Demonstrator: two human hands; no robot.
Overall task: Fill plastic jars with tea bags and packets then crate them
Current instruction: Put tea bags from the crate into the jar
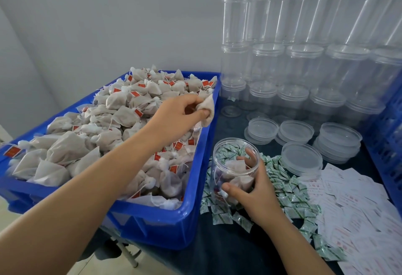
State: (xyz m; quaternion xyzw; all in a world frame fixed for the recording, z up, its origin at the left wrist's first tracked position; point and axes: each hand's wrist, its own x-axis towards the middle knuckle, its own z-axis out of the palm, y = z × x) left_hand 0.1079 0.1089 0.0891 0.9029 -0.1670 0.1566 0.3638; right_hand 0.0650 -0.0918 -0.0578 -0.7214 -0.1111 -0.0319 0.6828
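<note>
Pinching tea bag point(206, 109) over bin rim point(212, 122), left hand point(182, 111)

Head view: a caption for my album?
Left hand lifts a tea bag from the blue bin; right hand steadies the jar.

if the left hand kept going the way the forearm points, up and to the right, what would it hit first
Probably the blue bin's right rim, just beyond the left hand and its pinched tea bag; past that, the stacked empty jars. Height over the rim is unclear.
</note>
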